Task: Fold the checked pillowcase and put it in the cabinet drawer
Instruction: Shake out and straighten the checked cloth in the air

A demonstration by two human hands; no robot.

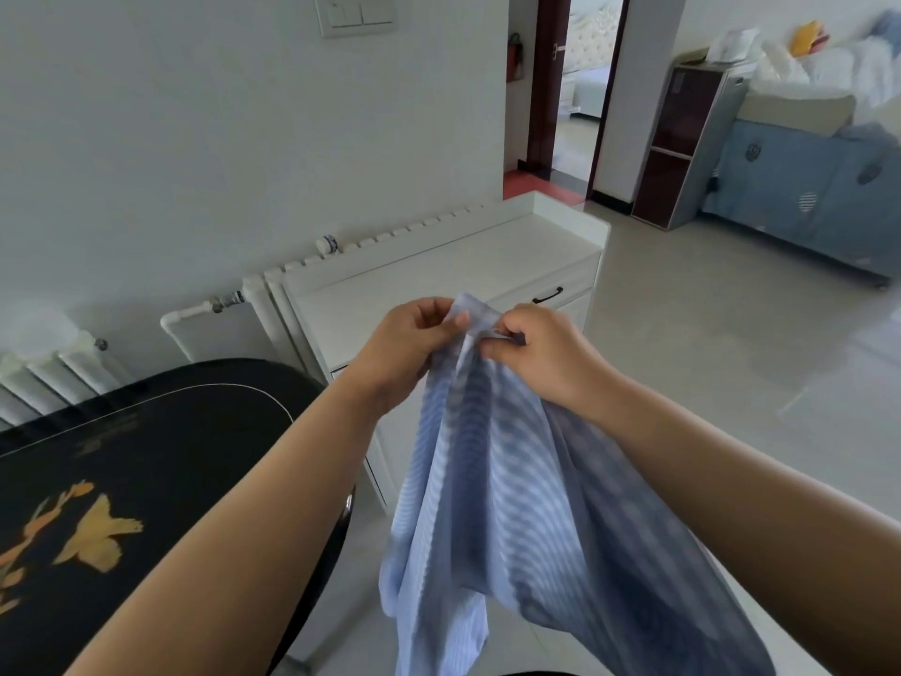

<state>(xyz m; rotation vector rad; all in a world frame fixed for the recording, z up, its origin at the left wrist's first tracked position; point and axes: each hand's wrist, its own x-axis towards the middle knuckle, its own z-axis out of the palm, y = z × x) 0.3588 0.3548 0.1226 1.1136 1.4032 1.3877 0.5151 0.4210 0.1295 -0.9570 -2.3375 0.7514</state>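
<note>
The checked pillowcase (507, 505), blue and white, hangs loose in the air in front of me, bunched at its top edge. My left hand (404, 344) pinches that top edge from the left. My right hand (541, 356) grips the same edge from the right, close beside the left. Behind the cloth stands the white cabinet (439, 265), low and long against the wall. Its drawer (551, 292) with a dark handle is closed. The cloth hides part of the cabinet's front.
A black lacquered table (146, 470) with a gold flower pattern sits at my lower left. White radiators (63, 368) line the wall. An open doorway (580, 90), a dark shelf unit (682, 139) and a blue-covered sofa (819, 187) stand across the tiled floor.
</note>
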